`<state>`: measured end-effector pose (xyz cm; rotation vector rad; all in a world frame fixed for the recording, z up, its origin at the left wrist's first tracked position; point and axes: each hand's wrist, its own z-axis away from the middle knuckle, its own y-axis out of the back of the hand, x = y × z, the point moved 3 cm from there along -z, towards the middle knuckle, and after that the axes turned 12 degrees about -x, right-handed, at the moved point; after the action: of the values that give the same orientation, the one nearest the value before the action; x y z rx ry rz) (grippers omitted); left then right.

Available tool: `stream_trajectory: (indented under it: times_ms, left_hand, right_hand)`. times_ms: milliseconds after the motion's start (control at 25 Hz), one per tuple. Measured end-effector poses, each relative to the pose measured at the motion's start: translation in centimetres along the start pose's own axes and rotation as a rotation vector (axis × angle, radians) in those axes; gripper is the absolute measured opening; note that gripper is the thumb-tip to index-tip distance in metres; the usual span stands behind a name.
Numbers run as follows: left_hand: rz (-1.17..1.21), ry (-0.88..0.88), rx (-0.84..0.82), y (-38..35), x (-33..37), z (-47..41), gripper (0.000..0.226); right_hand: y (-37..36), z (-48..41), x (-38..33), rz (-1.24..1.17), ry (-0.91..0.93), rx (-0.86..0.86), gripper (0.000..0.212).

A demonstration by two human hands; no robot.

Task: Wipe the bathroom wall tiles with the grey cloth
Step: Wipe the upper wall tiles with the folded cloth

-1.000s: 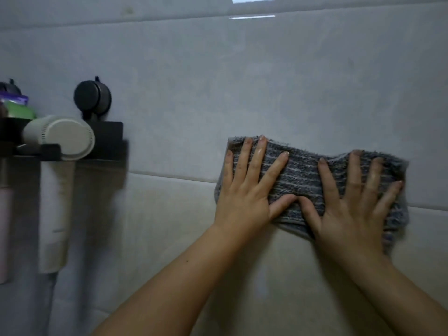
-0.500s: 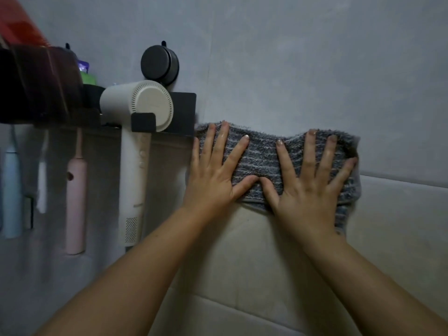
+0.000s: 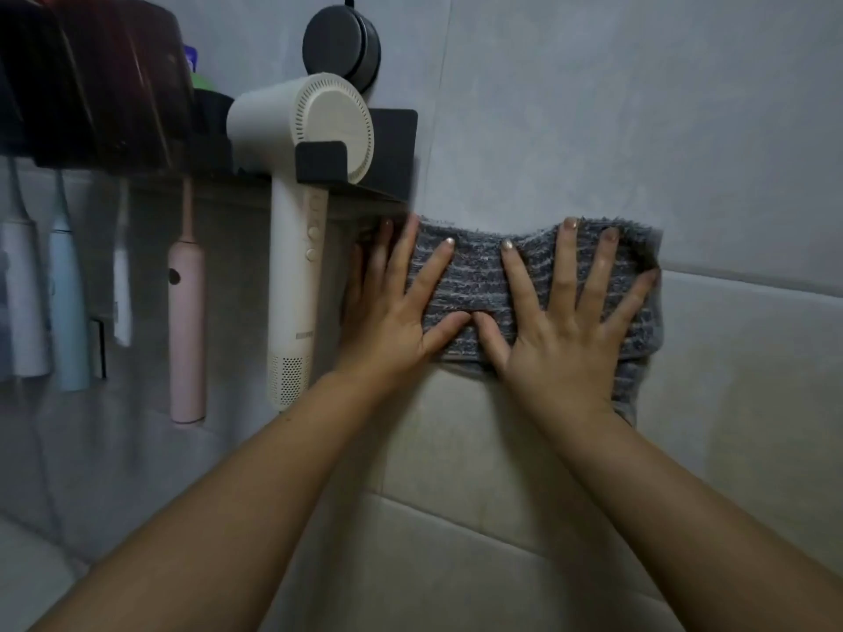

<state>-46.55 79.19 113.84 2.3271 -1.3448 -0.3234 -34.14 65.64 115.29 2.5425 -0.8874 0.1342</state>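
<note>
The cloth (image 3: 479, 275) is grey with thin pale stripes. The upper tiles (image 3: 638, 107) are light grey, and the lower tiles (image 3: 502, 449) beige. The dryer (image 3: 296, 289) is cream-white, its bracket (image 3: 394, 130) and the knob (image 3: 342, 43) black. Beside them hang a pink brush (image 3: 187, 330), a blue brush (image 3: 68, 312) and a white brush (image 3: 23, 303).

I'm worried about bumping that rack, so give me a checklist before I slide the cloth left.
1. Left hand and right hand flat on grey cloth: ok.
2. Cloth spread flat on wall tiles: not ok, right end hangs bunched.
3. Room leftward: not ok, left hand almost at hair dryer handle, just under black rack.
4. Hair dryer firmly seated: cannot tell.
5. Pink toothbrush apart from hands: ok.
</note>
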Motion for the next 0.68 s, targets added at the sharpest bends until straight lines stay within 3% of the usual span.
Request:
stream_trajectory:
  times_ms: [160,400,680]
  left_hand:
    - [-0.040,0.127,0.039,-2.2,-0.7,4.4,0.073]
    - [-0.066,0.109,0.016,-6.8,2.5,13.0,0.069]
    - [-0.027,0.097,0.077,-2.5,1.7,4.1,0.067]
  right_hand:
    - [-1.6,3.1,-2.0,0.022,0.115,-0.005,0.066]
    - [-3.6,11.4,-0.8,0.024,0.272,-0.052,0.066]
    - [-0.6,2.3,0.1,-0.010,0.059,0.031,0.067]
